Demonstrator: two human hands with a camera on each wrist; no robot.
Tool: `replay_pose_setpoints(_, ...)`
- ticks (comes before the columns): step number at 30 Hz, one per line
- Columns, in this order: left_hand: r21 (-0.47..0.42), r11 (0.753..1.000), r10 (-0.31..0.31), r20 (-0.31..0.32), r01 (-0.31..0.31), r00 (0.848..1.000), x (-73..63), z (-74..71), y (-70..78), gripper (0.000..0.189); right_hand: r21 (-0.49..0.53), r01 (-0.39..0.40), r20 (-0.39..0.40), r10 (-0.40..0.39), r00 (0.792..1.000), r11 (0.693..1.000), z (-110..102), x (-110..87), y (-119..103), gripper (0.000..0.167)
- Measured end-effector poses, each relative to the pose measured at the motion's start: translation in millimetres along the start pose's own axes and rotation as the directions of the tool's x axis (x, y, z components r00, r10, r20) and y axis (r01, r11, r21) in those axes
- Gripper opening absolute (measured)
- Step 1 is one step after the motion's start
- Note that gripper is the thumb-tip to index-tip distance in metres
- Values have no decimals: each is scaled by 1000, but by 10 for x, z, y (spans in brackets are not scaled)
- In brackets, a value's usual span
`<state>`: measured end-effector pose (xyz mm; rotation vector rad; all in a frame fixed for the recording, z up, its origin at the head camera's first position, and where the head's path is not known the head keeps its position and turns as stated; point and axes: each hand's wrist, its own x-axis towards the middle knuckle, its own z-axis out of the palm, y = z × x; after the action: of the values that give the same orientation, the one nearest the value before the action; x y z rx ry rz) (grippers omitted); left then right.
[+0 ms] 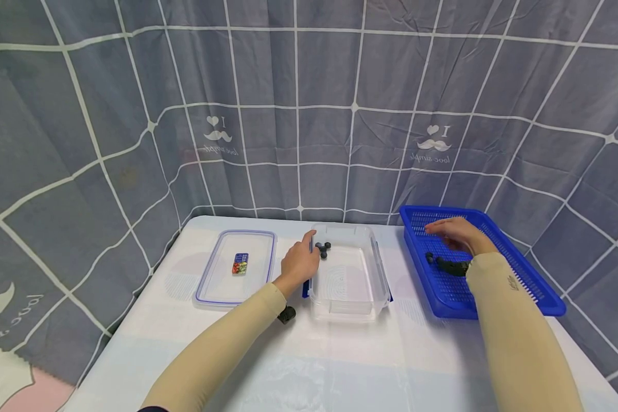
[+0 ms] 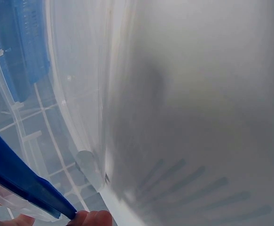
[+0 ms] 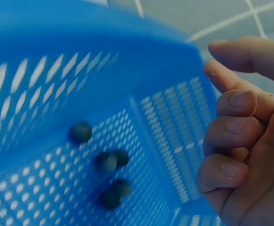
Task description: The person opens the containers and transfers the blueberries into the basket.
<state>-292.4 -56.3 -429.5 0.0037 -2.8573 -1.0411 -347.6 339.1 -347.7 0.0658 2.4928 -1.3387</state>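
My left hand [image 1: 300, 264] grips the left side wall of a clear plastic container [image 1: 347, 306], which stands without its lid in the middle of the table. In the left wrist view, fingers [image 2: 93, 218] lie at the end of the container's blue side latch [image 2: 19, 169]. A few small dark round balls [image 1: 323, 250] sit inside near that wall. My right hand [image 1: 460, 236] hovers over a blue perforated basket [image 1: 445, 306], its fingers loosely bent and holding nothing. Several dark balls [image 3: 109, 161] lie on the basket floor in the right wrist view.
Left of the container lies its clear lid [image 1: 218, 286] with a blue seal and a colourful label [image 1: 240, 264]. A white cloth [image 1: 340, 372] covers the table. Grey curtains [image 1: 324, 137] with white lines hang behind and at both sides.
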Motion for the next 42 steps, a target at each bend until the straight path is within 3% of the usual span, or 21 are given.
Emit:
replay_pose_setpoints(13,-8,1000,4,-4,-5,1000,-11,-14,10,52,-15,100,21,-100,995,995,188,-3,-495,59)
replay_pose_setpoints(21,-14,1000,6,-1,-6,1000,-20,-22,13,52,16,144,52,-144,988,989,405,42,-727,51)
replay_pose_setpoints(42,-24,1000,5,2,-5,1000,-27,-33,23,52,142,180,125,-198,972,973,1068,296,-1038,42)
